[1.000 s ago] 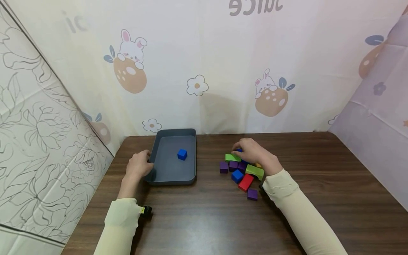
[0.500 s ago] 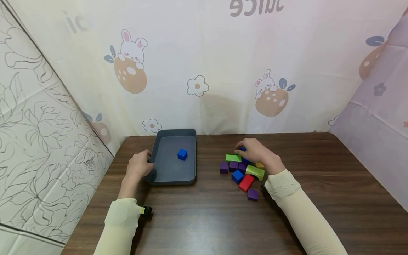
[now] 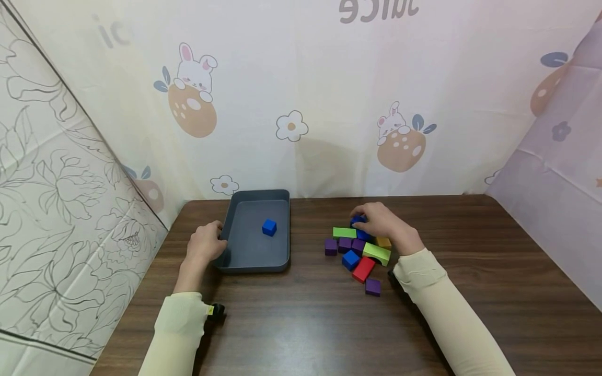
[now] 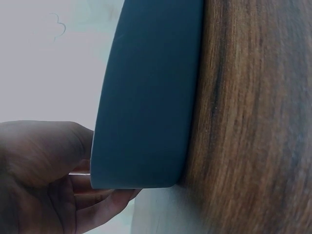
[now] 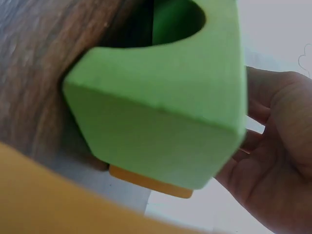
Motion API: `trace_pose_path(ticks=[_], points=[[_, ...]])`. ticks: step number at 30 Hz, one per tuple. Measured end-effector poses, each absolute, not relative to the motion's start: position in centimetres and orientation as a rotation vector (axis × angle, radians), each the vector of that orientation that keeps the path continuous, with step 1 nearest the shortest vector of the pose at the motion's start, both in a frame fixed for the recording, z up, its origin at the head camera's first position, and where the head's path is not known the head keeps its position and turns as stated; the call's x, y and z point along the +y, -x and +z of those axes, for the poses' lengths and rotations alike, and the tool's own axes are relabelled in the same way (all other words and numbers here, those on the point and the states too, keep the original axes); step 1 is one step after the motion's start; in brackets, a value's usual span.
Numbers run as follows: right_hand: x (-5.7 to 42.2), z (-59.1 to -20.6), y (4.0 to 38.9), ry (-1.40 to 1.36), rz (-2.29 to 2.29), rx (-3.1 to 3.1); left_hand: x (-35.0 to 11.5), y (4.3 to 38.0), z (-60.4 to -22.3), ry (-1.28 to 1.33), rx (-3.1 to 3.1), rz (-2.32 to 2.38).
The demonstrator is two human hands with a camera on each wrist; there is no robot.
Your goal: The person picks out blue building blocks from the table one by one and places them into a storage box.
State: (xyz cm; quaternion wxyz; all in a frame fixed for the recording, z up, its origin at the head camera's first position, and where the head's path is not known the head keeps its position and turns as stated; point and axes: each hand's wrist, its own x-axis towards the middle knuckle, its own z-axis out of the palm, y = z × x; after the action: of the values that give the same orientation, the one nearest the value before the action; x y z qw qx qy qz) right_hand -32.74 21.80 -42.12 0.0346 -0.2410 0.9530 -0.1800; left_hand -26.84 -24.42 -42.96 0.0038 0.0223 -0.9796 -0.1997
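Observation:
My left hand point(image 3: 205, 243) grips the left wall of a grey rectangular tray point(image 3: 226, 270); the left wrist view shows the thumb and fingers point(image 4: 109, 207) at the tray's side point(image 4: 146, 97). One blue cube point(image 3: 269, 227) lies inside the tray. At the far side of a block cluster, my right hand point(image 3: 380, 220) pinches a blue block point(image 3: 358, 221), partly covered by the fingers. Close to it are a flat green block point(image 3: 345, 233), another blue block point(image 3: 363, 234) and a yellow block point(image 3: 383, 242). A green arch block point(image 5: 161, 117) hides the right fingertips in the right wrist view.
Several purple blocks point(image 3: 345, 245), a blue cube point(image 3: 350, 260) and a red block point(image 3: 363, 269) lie in the cluster on the wooden table point(image 3: 301, 324). One purple block point(image 3: 373, 287) sits nearest the front. Printed curtains point(image 3: 329, 104) stand behind and at both sides.
My right hand has shifted slightly to the right with the blue block, uncovering more of the blue and yellow blocks below. My left hand and the tray have stayed put.

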Motion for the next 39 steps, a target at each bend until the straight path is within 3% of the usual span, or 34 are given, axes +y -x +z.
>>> trace_pose_path(ticks=[39], points=[[23.1,-42.8,33.5,0.723,-0.53,2.982,-24.4,26.8,-42.8,-0.067,-3.067,-0.639]])
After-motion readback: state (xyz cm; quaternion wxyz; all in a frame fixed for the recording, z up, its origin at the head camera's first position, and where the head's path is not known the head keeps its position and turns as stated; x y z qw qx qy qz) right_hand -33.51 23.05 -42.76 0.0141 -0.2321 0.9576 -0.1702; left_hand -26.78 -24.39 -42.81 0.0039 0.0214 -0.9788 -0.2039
